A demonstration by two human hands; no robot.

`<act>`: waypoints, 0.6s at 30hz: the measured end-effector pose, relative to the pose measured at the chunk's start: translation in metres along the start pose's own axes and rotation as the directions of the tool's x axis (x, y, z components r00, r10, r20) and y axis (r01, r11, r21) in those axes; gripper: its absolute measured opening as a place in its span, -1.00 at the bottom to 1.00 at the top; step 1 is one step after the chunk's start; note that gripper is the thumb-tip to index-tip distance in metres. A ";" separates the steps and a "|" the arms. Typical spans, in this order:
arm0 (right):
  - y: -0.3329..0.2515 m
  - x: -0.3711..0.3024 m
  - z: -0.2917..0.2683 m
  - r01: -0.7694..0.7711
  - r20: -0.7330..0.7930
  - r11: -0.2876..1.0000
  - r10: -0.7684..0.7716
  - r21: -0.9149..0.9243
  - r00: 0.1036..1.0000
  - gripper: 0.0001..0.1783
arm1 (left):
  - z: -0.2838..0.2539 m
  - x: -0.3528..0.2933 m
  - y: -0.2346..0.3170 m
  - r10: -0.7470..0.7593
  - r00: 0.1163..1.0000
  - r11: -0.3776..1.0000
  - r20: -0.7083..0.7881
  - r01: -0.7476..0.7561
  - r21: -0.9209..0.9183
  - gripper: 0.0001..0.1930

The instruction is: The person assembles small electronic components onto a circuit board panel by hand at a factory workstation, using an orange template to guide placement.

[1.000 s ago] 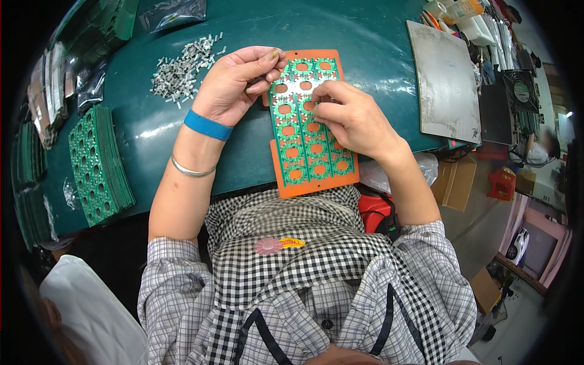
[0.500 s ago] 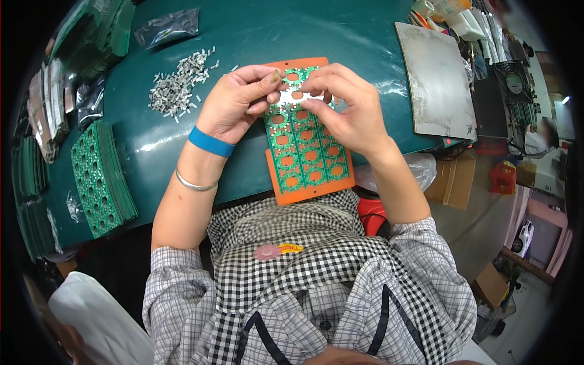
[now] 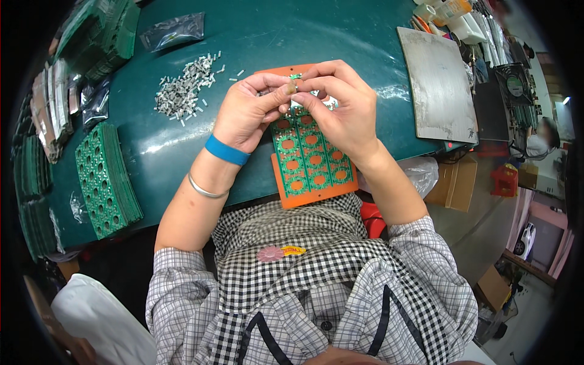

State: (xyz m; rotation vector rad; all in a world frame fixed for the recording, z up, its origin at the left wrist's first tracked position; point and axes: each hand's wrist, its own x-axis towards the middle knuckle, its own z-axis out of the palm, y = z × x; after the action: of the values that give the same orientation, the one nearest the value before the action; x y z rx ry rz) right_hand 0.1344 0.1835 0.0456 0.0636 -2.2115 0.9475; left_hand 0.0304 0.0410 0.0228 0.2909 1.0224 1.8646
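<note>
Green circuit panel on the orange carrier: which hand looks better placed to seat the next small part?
Probably the right hand: it hovers directly over the green circuit panel, while the left hand sits off its edge, nearer the loose metal parts.

Desk: dark teal top (image 3: 267,36), curved front edge, filling the upper view.
Metal plate: dull grey sheet (image 3: 439,85) lying at the desk's right end.
Floor: grey-brown (image 3: 480,243), to the right below the desk.
Boxes: brown cardboard cartons (image 3: 453,182) standing on the floor just beside the desk.
Light: bright and even from above.

Circuit panel (image 3: 311,159) on table (image 3: 267,36) — loose parts (image 3: 181,91) left, metal plate (image 3: 439,85) right.
</note>
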 end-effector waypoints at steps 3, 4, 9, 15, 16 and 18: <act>-0.007 0.001 0.000 -0.198 0.050 0.976 0.194 0.096 0.980 -0.85 | 0.003 -0.001 -0.003 0.008 0.998 0.999 -0.069 -0.005 0.038 -0.86; -0.007 0.000 -0.001 -0.202 0.054 0.974 0.198 0.100 0.979 -0.85 | 0.004 -0.001 -0.003 0.015 0.997 1.000 -0.079 -0.013 0.020 -0.86; -0.007 -0.022 -0.033 -0.364 0.221 0.909 0.320 0.204 0.921 -0.94 | -0.021 0.006 0.006 0.028 0.999 0.979 -0.016 -0.031 -0.199 -0.84; -0.011 -0.056 -0.040 -0.335 0.473 0.941 0.276 0.043 0.837 -0.92 | -0.027 0.007 0.014 0.065 0.995 0.973 -0.074 -0.080 -0.215 -0.81; -0.012 -0.056 -0.039 -0.330 0.464 0.943 0.273 0.045 0.843 -0.92 | -0.027 0.007 0.014 0.068 0.995 0.974 -0.074 -0.082 -0.209 -0.80; -0.012 -0.058 -0.039 -0.325 0.452 0.944 0.270 0.047 0.850 -0.91 | -0.028 0.008 0.014 0.062 0.994 0.971 -0.087 -0.080 -0.224 -0.78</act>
State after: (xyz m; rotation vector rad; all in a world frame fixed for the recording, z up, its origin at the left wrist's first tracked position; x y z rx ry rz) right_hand 0.2038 0.1875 0.0345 -0.0139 -2.6285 1.3509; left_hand 0.0016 0.0303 0.0143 0.1196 0.8505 2.0509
